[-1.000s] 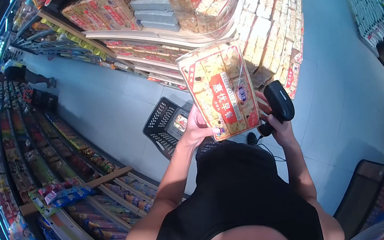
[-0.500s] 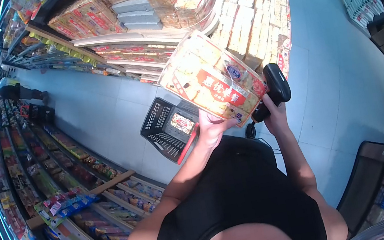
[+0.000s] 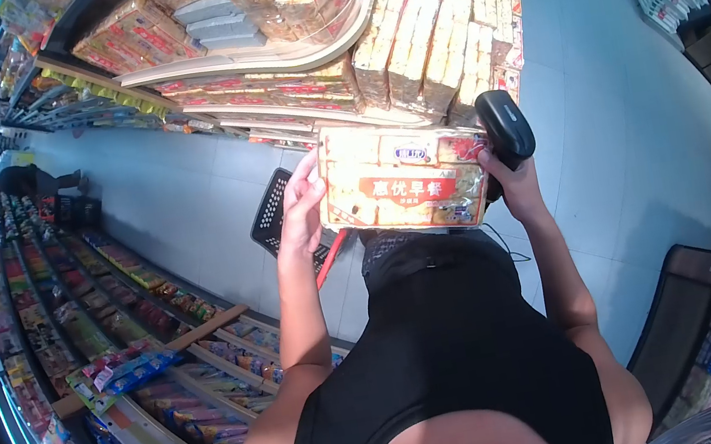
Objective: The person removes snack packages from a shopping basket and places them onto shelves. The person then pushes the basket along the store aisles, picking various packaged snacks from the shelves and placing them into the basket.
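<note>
A wide pack of snack cakes (image 3: 399, 201), clear-wrapped with a red label, is level in front of my body. My left hand (image 3: 301, 207) is closed on its left edge, thumb in front and fingers behind. My right hand (image 3: 514, 180) wraps around a black handheld barcode scanner (image 3: 506, 128), and its thumb touches the right edge of the pack. The scanner's head points up beside the pack. Below my left hand, a dark shopping basket (image 3: 270, 209) with a red handle is partly hidden by my hand and the pack.
Stacked packs (image 3: 435, 19) stand ahead, beside a curved display shelf (image 3: 284, 61) of similar goods. Snack shelves (image 3: 157, 318) run along the left. A person (image 3: 33, 180) is far down the aisle. A rack (image 3: 676, 311) stands at the right on the tiled floor (image 3: 596, 212).
The pack has turned from a tilt to level and come lower, closer to my body. My left hand has shifted from its bottom edge to its left edge. The basket is now more covered.
</note>
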The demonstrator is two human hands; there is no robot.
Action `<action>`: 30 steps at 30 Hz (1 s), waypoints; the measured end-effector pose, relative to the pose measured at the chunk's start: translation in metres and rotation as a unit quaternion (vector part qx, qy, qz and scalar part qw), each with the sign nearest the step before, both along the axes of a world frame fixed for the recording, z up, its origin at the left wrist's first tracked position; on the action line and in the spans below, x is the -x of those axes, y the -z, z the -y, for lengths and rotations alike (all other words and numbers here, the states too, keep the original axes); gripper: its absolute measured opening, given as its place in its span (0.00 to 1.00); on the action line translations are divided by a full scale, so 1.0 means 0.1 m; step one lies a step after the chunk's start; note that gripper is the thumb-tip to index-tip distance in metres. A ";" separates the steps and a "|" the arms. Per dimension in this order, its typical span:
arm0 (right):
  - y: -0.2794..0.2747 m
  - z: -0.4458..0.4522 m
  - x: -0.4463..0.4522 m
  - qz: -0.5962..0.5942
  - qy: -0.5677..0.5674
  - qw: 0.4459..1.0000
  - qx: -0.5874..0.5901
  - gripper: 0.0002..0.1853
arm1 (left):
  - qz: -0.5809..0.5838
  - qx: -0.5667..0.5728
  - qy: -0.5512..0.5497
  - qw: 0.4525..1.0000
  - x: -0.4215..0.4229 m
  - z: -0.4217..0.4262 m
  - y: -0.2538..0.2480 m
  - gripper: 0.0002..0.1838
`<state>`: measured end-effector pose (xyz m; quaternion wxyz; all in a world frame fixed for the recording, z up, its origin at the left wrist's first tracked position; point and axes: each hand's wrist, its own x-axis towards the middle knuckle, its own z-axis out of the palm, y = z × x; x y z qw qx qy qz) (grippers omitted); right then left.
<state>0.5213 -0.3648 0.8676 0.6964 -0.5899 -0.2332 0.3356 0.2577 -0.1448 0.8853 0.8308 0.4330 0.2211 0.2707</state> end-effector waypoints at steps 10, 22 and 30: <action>-0.02 0.06 -0.33 -0.114 -0.079 0.989 -0.054 0.28 | -0.039 0.149 -0.065 0.986 -0.08 0.42 0.62 0.33; 0.07 -0.10 0.21 -0.149 -0.256 0.949 -0.105 0.43 | 0.205 0.327 -0.051 0.921 -0.40 0.42 0.46 0.40; -0.01 -0.16 0.37 -0.158 -0.234 0.950 -0.136 0.46 | 0.179 0.279 -0.100 0.938 -0.35 0.33 0.37 0.40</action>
